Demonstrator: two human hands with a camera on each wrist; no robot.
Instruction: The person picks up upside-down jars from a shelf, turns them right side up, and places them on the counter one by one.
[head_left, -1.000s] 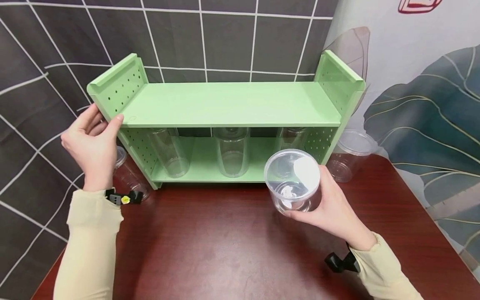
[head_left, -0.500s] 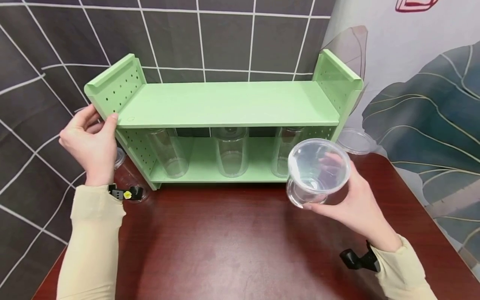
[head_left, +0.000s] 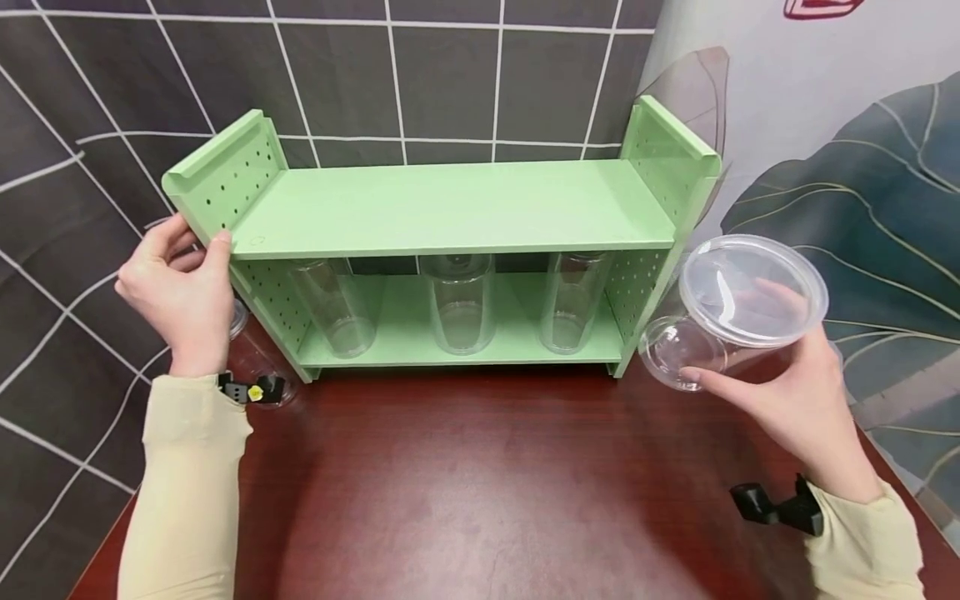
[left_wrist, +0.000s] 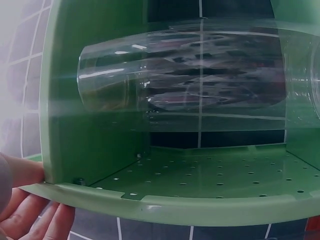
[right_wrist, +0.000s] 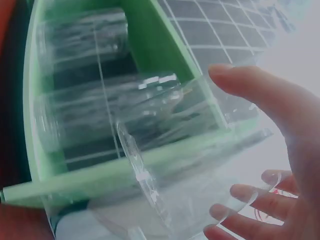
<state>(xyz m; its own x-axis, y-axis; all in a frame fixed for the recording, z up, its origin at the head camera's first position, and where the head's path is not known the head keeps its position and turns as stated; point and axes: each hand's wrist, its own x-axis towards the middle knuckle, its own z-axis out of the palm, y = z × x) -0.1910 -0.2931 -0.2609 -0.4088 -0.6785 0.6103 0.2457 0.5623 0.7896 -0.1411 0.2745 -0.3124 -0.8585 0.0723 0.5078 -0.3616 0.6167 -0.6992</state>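
Observation:
My right hand (head_left: 795,400) grips a clear plastic jar (head_left: 753,292) just off the right end of the green shelf unit (head_left: 457,208). The jar leans, its wide round top towards me. Seen from the right wrist, the thumb lies along one side of the jar (right_wrist: 195,175) and the fingers along the other. My left hand (head_left: 176,292) pinches the shelf's left end where the upper board meets the side panel. In the left wrist view, the thumb and fingers (left_wrist: 30,215) close round that green corner.
Three tall clear jars stand on the lower board: left (head_left: 348,333), middle (head_left: 461,325) and right (head_left: 570,312). Another clear jar (head_left: 258,362) stands outside the left panel. Dark tiled wall (head_left: 450,83) rises behind. The red-brown table (head_left: 450,483) stretches in front.
My right hand has carried the clear jar rightwards, from in front of the shelf to beyond its right panel; it now overlaps the jar seen standing there. The left hand keeps its hold.

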